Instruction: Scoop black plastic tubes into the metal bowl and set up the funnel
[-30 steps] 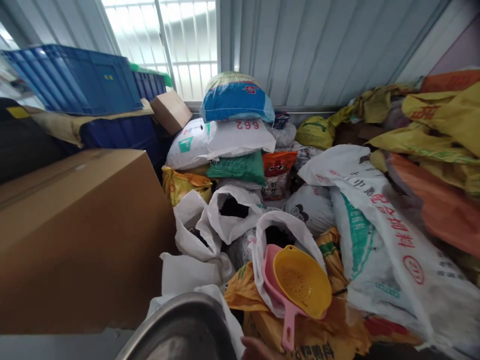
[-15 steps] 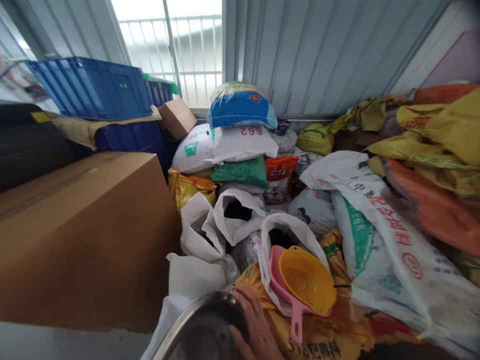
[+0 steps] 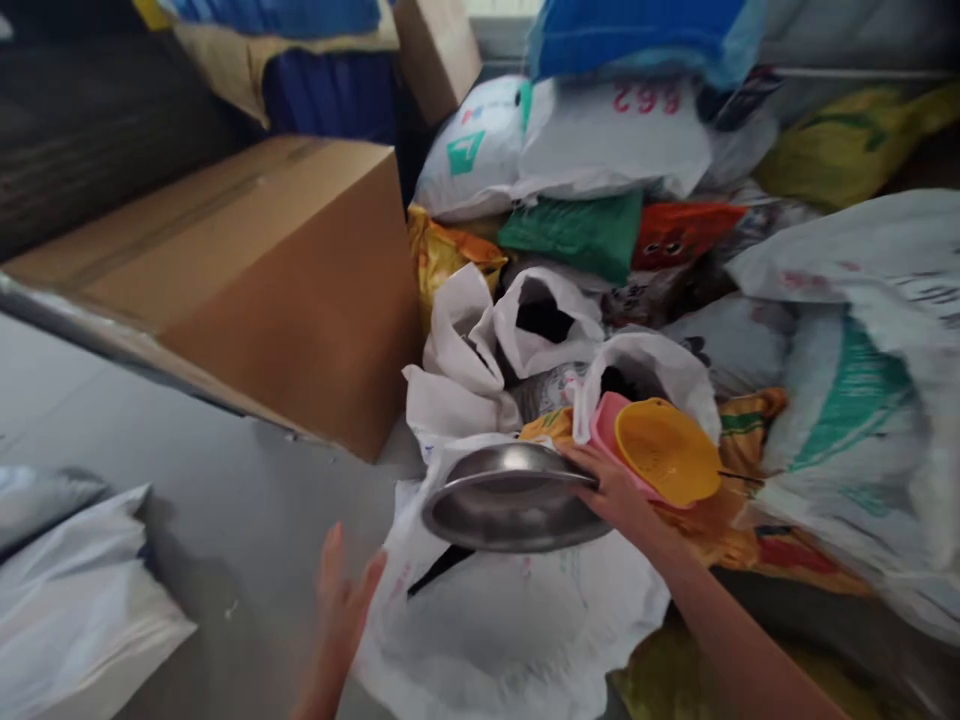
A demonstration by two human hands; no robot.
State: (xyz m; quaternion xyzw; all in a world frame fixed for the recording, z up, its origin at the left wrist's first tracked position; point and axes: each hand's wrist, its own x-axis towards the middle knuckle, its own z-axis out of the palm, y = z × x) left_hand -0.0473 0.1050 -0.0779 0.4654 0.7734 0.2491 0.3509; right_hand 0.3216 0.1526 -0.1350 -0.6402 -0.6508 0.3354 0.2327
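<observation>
My view now tipped lower, right hand (image 3: 615, 492) pinching the steel bowl (image 3: 514, 497) rim over a white sack (image 3: 510, 620), left hand (image 3: 341, 600) spread, empty.

right hand (image 3: 616, 492) clenched, left hand (image 3: 341, 600) spread.

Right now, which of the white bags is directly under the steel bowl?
The big white bag nearest the camera, beneath the steel bowl the right hand holds; the other white bags sit farther back.
</observation>
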